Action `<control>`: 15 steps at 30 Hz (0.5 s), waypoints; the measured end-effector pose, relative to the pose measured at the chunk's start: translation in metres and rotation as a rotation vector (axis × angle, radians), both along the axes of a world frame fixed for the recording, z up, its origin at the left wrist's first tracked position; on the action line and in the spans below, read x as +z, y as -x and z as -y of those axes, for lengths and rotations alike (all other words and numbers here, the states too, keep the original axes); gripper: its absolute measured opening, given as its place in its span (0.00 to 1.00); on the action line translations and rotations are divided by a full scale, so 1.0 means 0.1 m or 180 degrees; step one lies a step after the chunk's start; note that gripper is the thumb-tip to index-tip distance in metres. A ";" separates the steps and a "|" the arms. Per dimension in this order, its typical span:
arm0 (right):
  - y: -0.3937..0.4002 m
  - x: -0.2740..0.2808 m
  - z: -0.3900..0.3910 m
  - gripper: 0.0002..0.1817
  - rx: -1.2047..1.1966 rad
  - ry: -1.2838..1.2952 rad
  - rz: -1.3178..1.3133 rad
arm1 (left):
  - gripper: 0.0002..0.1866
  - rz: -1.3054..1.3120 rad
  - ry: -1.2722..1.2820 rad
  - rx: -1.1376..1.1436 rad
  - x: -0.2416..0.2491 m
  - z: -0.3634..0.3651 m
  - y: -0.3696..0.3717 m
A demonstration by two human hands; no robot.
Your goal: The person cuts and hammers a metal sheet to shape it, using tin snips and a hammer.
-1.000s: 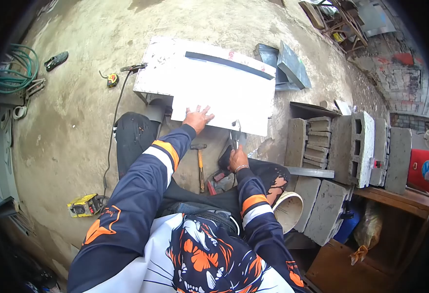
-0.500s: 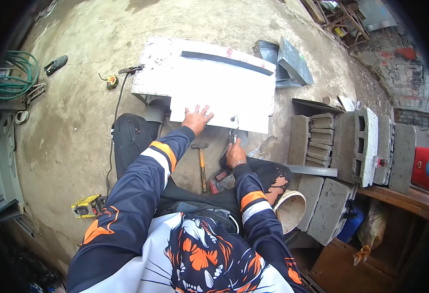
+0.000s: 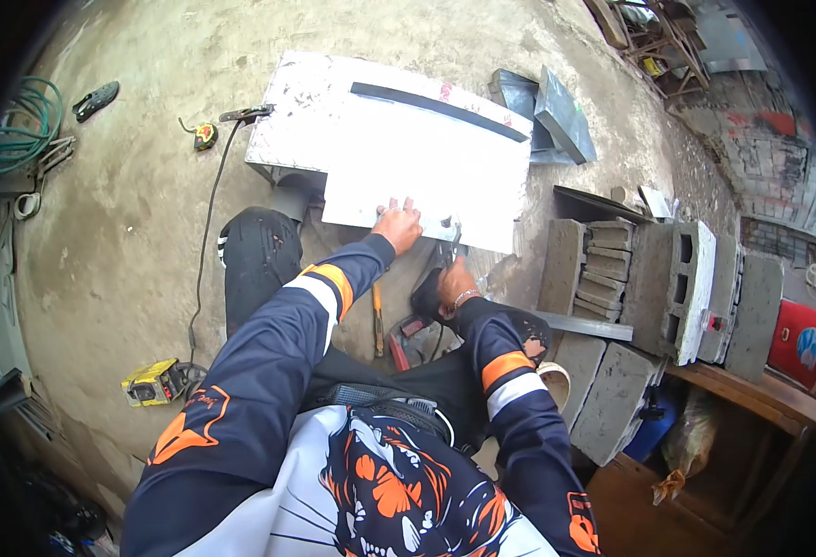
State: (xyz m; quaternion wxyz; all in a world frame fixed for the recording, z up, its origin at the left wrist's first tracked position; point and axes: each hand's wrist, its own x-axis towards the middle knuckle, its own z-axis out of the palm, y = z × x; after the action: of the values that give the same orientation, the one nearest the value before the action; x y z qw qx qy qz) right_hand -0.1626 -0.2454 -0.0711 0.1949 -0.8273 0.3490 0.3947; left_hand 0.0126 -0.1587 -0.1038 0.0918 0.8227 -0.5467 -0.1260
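A white sheet (image 3: 408, 172) lies over a larger white board in front of me, with a dark strip (image 3: 440, 111) near its far edge. My left hand (image 3: 398, 226) rests on the sheet's near edge, fingers spread and holding nothing. At the sheet's near right edge, beside a small dark hole, my right hand (image 3: 455, 283) is closed round the handles of a dark hand tool (image 3: 450, 249). The tool's jaws are at the edge of the sheet. A hammer with a yellow handle (image 3: 378, 320) lies on the ground between my legs, its head hidden by my left sleeve.
Concrete blocks (image 3: 654, 278) are stacked at the right, with a metal bar (image 3: 586, 325) across them. Grey metal pieces (image 3: 564, 116) lie beyond the sheet. A tape measure (image 3: 205, 136), a cable and a yellow box (image 3: 152, 382) are at the left. A red tool (image 3: 408, 343) lies near my lap.
My left hand has moved right along the sheet's near edge, towards the tool. My right hand has turned slightly and shifted right, still holding the tool. The whole view has shifted a little.
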 end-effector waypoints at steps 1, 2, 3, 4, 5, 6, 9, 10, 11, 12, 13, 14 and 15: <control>0.02 -0.05 0.05 0.14 0.0003 -0.0002 -0.0026 | 0.18 -0.0081 -0.0013 -0.0006 0.03 0.01 -0.01; 0.13 -0.27 0.15 0.15 0.0409 0.0145 -0.0107 | 0.18 -0.0106 -0.0016 -0.0005 0.10 0.01 -0.02; 0.13 -0.31 0.20 0.17 0.0812 0.0289 -0.0183 | 0.16 -0.0168 -0.0083 -0.0047 0.18 0.01 -0.04; 0.15 -0.34 0.25 0.17 0.0810 0.0278 -0.0210 | 0.14 -0.0237 -0.0155 -0.0091 0.25 0.00 -0.05; 0.07 -0.16 0.25 0.17 0.1365 0.0301 -0.0331 | 0.14 -0.0283 -0.0174 -0.0095 0.31 -0.01 -0.08; -0.07 0.10 0.24 0.17 0.1929 0.0317 -0.0445 | 0.13 -0.0073 -0.0248 -0.0405 0.35 0.00 -0.12; -0.41 0.64 0.27 0.18 0.3595 0.0313 -0.0740 | 0.12 0.0063 -0.0271 -0.0682 0.39 0.02 -0.16; -0.43 0.61 0.34 0.18 0.3573 0.0273 -0.0759 | 0.12 0.0040 -0.0210 -0.0643 0.39 0.01 -0.16; -0.44 0.59 0.46 0.15 0.2063 -0.0467 -0.0623 | 0.12 0.0007 -0.0221 -0.0661 0.35 0.02 -0.17; -0.44 0.56 0.51 0.14 0.0534 -0.1131 -0.0449 | 0.13 0.0072 -0.0236 -0.0902 0.32 0.02 -0.24; -0.37 0.54 0.47 0.14 0.0509 -0.1131 -0.0458 | 0.15 0.0131 -0.0237 -0.1156 0.31 0.02 -0.24; -0.32 0.55 0.40 0.12 -0.0074 -0.0955 -0.0207 | 0.15 0.0135 -0.0211 -0.1159 0.33 0.02 -0.23; -0.23 0.54 0.32 0.12 -0.0651 -0.0784 0.0040 | 0.15 0.0057 -0.0213 -0.1038 0.35 -0.01 -0.19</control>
State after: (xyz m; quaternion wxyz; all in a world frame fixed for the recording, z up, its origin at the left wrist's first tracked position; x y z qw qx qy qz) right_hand -0.1397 -0.2774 -0.0168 0.3362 -0.7598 0.3791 0.4074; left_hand 0.0316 -0.1574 -0.0684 0.0378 0.7267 -0.6693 -0.1501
